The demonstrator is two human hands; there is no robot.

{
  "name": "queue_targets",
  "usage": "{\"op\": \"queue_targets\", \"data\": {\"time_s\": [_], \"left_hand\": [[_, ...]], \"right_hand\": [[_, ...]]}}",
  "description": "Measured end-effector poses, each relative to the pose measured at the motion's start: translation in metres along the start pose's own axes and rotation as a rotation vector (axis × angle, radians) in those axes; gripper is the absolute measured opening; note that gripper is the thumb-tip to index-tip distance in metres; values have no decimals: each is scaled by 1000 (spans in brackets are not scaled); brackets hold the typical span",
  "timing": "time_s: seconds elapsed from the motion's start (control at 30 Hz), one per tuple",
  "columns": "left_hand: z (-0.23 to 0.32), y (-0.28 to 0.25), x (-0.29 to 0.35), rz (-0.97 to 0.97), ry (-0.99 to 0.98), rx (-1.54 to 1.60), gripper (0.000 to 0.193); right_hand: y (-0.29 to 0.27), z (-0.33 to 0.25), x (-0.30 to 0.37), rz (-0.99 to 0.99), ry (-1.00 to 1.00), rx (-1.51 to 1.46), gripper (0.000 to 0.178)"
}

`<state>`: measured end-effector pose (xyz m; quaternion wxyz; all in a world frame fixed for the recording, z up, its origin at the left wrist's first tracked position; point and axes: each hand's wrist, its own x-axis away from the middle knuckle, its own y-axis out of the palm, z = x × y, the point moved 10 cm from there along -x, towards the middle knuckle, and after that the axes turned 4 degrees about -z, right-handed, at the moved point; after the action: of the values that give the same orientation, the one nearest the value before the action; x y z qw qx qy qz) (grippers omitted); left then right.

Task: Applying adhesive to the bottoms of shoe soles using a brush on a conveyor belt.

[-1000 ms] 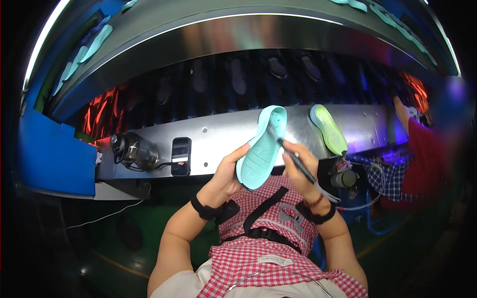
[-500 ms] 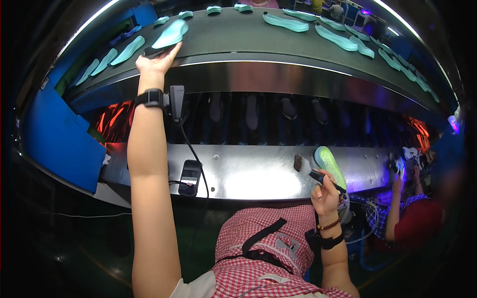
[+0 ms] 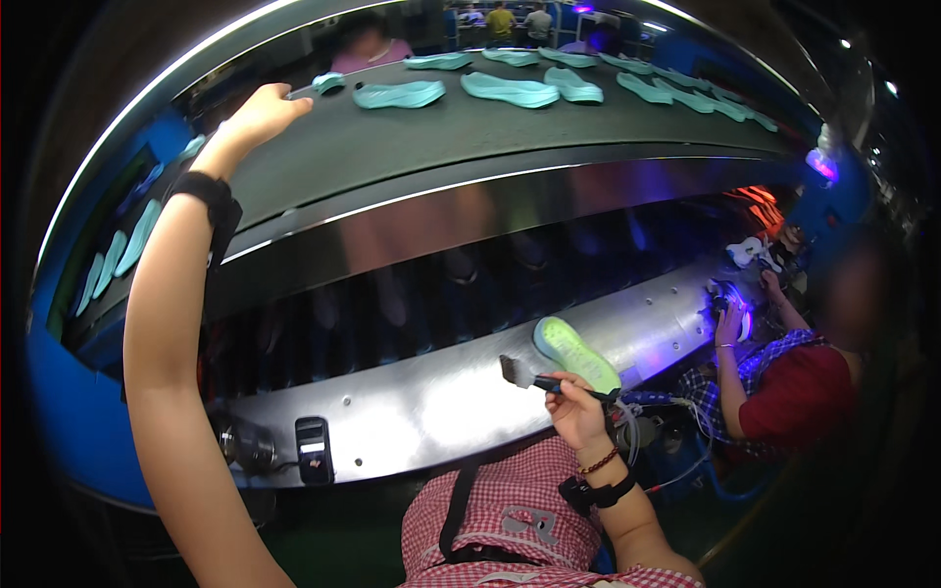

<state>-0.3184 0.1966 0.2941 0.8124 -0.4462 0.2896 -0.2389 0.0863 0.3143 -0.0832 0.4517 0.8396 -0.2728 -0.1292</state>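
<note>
My left hand (image 3: 263, 116) reaches far over the dark belt (image 3: 412, 134). Its thumb and fingers close on the near end of a small-looking teal shoe sole (image 3: 328, 82), seen nearly edge-on and partly hidden by the fingers. My right hand (image 3: 578, 414) grips the black handle of a flat brush (image 3: 520, 373) with brown bristles, held above the metal ledge (image 3: 412, 402) with the bristles pointing left. Just beyond this hand, a yellow-green shoe sole (image 3: 576, 355) lies on the ledge, its near end partly behind the brush handle.
Several teal soles (image 3: 510, 90) lie along the belt. A phone-like black device (image 3: 314, 451) rests on the ledge, beside a dark round object (image 3: 247, 443). At right, a co-worker in a red sleeve (image 3: 799, 397) handles a shoe under violet light. Another person (image 3: 371, 44) is across the belt.
My left hand has moved further out and left over the belt. The view has turned, so belt and ledge now slant. My right hand still holds the brush near the yellow-green sole.
</note>
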Motion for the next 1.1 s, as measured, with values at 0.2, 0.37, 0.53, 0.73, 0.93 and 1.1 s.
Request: {"op": "queue_targets", "data": {"time_s": [0.2,0.37,0.53,0.73,0.93,1.1], "left_hand": [[92,73,-90,-38,267,-440,62],[115,141,-135,-47,359,-494,81],[76,185,-166,-206,53,-406,89],[132,196,-172,-189,189,-123,75],[211,260,-140,-464,308,-27,89],[190,241,-113,-457,300,-318,90]], "right_hand": [[-29,-8,-5,88,-22,-92,19],[-58,-11,-9,102,-9,-150,19],[-78,-14,-1,179,-8,-180,18],[-104,-14,5,184,10,-208,19],[-89,-16,11,135,26,-194,19],[-92,-11,26,198,69,-195,19]]}}
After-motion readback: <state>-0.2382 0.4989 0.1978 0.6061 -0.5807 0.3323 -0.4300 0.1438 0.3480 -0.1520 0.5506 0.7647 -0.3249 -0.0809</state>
